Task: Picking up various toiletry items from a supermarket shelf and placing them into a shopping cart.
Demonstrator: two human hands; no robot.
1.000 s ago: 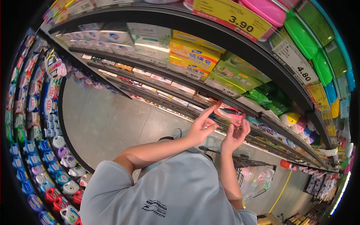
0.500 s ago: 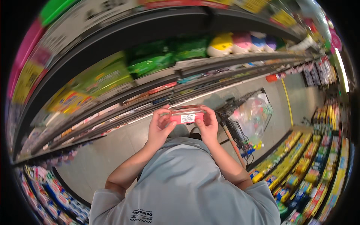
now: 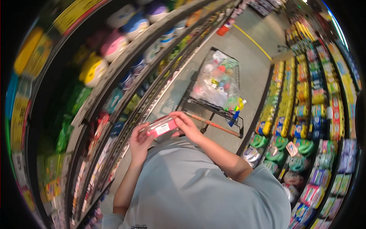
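A small pink rectangular box [image 3: 162,126] with a clear top and a white label is held level with my waist, between both hands. My left hand [image 3: 139,139] is closed on the box's left end, thumb at its lower edge. My right hand [image 3: 184,126] grips the right end from above, fingers curled on it. Beyond the hands stands a wire shopping cart [image 3: 240,119] with plastic-bagged items [image 3: 215,86] and an orange-red handle [image 3: 207,121].
Shelves on the left carry animal-faced round containers [image 3: 95,69], green packs [image 3: 80,101] and several other products. On the right, long shelves [image 3: 301,91] hold rows of cleaning goods. The grey floor [image 3: 251,45] has a yellow line along it.
The box has come away from the shelf into both hands. My body and view have turned rightward along the aisle, so the cart is now straight ahead and the near shelf is on the left.
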